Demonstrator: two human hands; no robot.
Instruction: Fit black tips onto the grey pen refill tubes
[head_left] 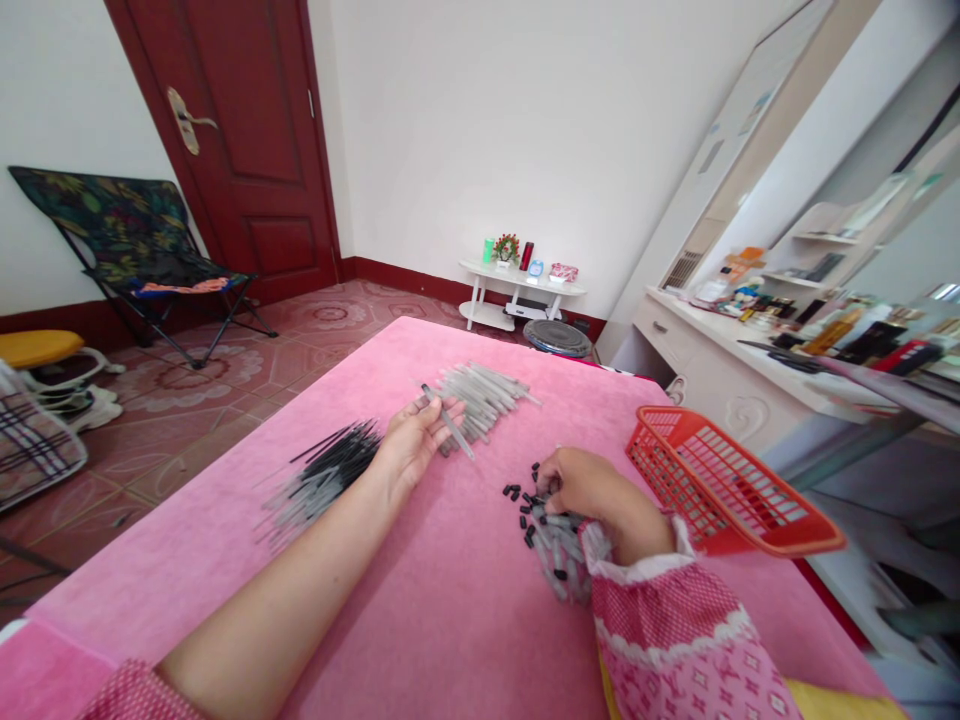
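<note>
My left hand (418,437) holds a pen (453,428) between thumb and fingers, its dark end pointing up and away. Just beyond that hand lies a pile of clear pen barrels (487,392). Left of my left forearm is a bundle of black-and-clear ink refills (330,475). My right hand (574,480) reaches down into a heap of clear pen caps (559,550) and small black plugs (527,515). Its fingers are bent toward the heap, and whatever they may pinch is hidden.
A red plastic basket (739,480) stands at the table's right edge. Pink cloth (450,600) covers the table. A dresser (750,370) crowded with bottles is on the right, a folding chair (112,230) at the far left. A low white stand (487,285) stands by the wall.
</note>
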